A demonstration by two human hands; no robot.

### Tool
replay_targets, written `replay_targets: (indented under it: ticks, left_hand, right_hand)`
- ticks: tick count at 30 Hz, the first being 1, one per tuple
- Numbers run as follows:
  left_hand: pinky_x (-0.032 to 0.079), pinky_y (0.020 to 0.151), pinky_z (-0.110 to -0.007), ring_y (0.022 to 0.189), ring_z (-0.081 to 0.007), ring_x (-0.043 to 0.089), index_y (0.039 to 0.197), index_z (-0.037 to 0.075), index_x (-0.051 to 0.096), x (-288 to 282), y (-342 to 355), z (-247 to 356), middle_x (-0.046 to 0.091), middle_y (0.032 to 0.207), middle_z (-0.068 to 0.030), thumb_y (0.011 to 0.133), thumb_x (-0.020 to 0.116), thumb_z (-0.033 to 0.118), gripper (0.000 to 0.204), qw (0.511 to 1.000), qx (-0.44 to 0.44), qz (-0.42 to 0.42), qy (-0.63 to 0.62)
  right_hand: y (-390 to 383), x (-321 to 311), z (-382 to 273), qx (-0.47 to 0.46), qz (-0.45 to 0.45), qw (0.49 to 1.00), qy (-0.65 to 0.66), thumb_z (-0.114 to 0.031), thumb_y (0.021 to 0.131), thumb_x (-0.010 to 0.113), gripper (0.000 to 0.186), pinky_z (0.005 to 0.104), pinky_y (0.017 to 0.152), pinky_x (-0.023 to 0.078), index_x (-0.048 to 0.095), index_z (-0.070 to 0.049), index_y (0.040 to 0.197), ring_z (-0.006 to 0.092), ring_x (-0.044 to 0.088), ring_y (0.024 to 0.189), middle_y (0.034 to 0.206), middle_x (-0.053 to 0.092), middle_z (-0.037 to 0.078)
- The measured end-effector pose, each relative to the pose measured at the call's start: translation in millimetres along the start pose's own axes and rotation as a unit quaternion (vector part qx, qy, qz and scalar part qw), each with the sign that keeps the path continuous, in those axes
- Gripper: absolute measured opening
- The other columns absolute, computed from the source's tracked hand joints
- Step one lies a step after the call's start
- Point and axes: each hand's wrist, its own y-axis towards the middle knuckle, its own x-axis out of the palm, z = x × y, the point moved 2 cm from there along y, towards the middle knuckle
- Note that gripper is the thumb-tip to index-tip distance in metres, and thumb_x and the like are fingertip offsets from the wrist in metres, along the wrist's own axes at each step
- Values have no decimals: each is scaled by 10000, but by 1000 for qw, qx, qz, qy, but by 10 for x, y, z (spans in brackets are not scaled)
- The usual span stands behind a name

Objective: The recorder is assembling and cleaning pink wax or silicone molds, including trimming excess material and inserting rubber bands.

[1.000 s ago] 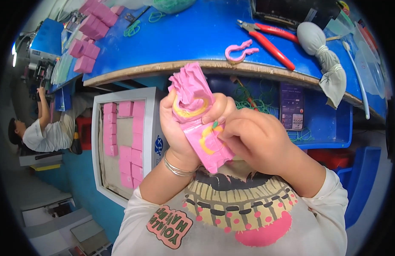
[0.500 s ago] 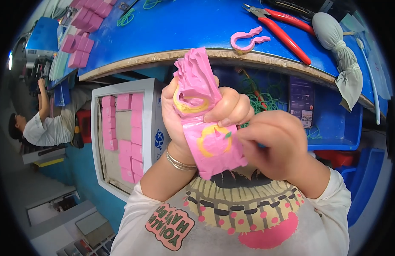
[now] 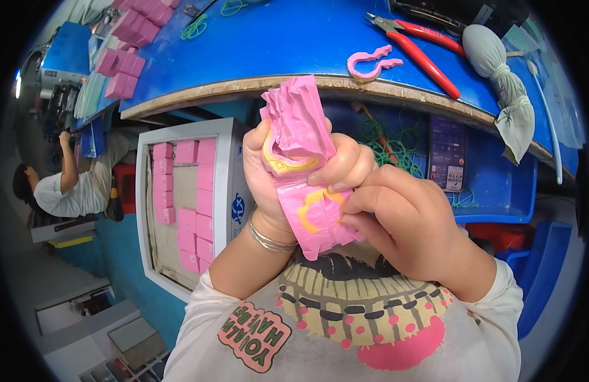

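A pink rubber mould (image 3: 297, 124) is folded open in front of my chest. Its upper half is bent back in creases, and yellow rims the cavities on both halves. My left hand (image 3: 264, 181) is closed around it from behind, with fingers curled over its right side. My right hand (image 3: 402, 219) pinches at the right edge of the lower half, beside the yellow-ringed cavity. Whatever lies between those fingertips is hidden.
A pink clamp-shaped piece (image 3: 371, 62) and red-handled cutters (image 3: 421, 57) lie on the blue bench (image 3: 269, 44). Nearby is a tied grey cloth bundle (image 3: 498, 70). Below, a blue tray (image 3: 498, 197) holds green strands and a phone (image 3: 447, 153). Pink blocks fill part of a grey-framed box (image 3: 145, 210).
My right hand has moved left onto the mould's lower half, its fingertips now at the cavity edge. The small green bit seen there before is no longer visible.
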Motion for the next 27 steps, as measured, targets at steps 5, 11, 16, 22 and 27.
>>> replay_targets:
  ticks: [5, 11, 16, 22, 27]
  left_hand:
    - [276, 519, -274, 574, -161, 325, 557, 118, 317, 32, 13, 153, 348, 533, -28, 788, 282, 623, 557, 996, 21, 42, 79]
    - [273, 517, -270, 571, -166, 332, 586, 91, 331, -15, -106, 218, 357, 533, -37, 818, 269, 569, 534, 983, 43, 65, 165]
    - [305, 542, -288, 546, -168, 340, 826, 55, 487, -65, -167, 143, 378, 547, -33, 832, 326, 503, 476, 973, 31, 96, 206]
    - [308, 542, -277, 528, -165, 352, 869, 78, 492, -86, -214, 32, 394, 545, -34, 832, 324, 470, 428, 979, -1, 131, 154]
    - [322, 548, -276, 525, -164, 371, 934, 50, 519, 30, -204, -57, 413, 548, -37, 831, 312, 484, 492, 982, -37, 166, 82]
  right_hand:
    - [-24, -71, 143, 15, 81, 992, -93, -46, 689, 667, 175, 332, 482, 449, 548, -37, 817, 256, 575, 605, 790, 558, 91]
    - [203, -278, 365, 16, 137, 953, -271, -64, 670, 701, 337, 333, 564, 467, 598, -47, 990, 262, 585, 688, 860, 567, 87]
    - [567, -292, 400, -5, 93, 935, -344, -106, 668, 690, 255, 341, 652, 475, 591, -54, 898, 251, 574, 801, 886, 564, 68]
    - [566, -223, 429, -31, 89, 967, -236, -53, 709, 668, 162, 331, 581, 473, 581, -40, 845, 247, 583, 683, 809, 563, 86]
    - [410, -245, -81, -136, 114, 980, -90, 36, 651, 714, 257, 311, 631, 466, 593, -27, 869, 235, 586, 726, 849, 591, 110]
